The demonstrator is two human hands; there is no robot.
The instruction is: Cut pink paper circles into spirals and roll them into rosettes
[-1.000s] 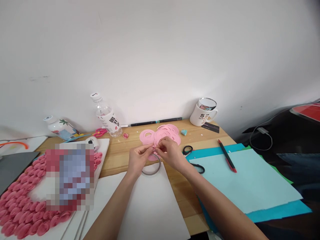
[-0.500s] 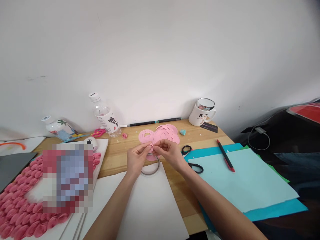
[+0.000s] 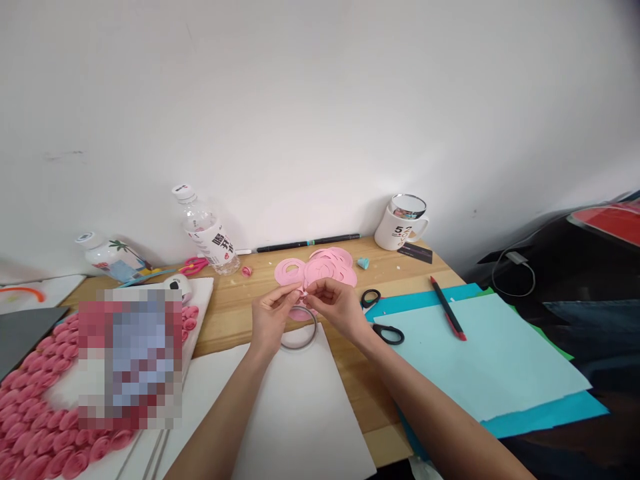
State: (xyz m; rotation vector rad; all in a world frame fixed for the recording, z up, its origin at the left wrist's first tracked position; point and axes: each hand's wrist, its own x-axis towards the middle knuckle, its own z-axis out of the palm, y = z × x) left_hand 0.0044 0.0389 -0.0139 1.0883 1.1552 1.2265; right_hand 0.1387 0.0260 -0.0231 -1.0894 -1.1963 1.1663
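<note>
In the head view, our two hands are meeting just above the table (image 3: 357, 373), left hand (image 3: 273, 313) and right hand (image 3: 337, 303) both pinching a small pink paper piece (image 3: 302, 291) between their fingertips at the centre of the dial. Its shape is hiding behind our fingers, so we are not telling how tightly it is curling. We are judging that either hand letting go early could let the paper spring loose, and that uneven pulling could crease or tear so thin a strip. Close by at one to two o'clock, loose pink paper rings (image 3: 334, 261) are lying in a pile; a knuckle brushing them could scatter them. At six o'clock a grey ring (image 3: 299, 348) is sitting near our left wrist, where a dropped piece could be landing. At three o'clock the scissors (image 3: 382, 331) are resting just beside our right forearm, which could be nudging them if it swings outward.
</note>
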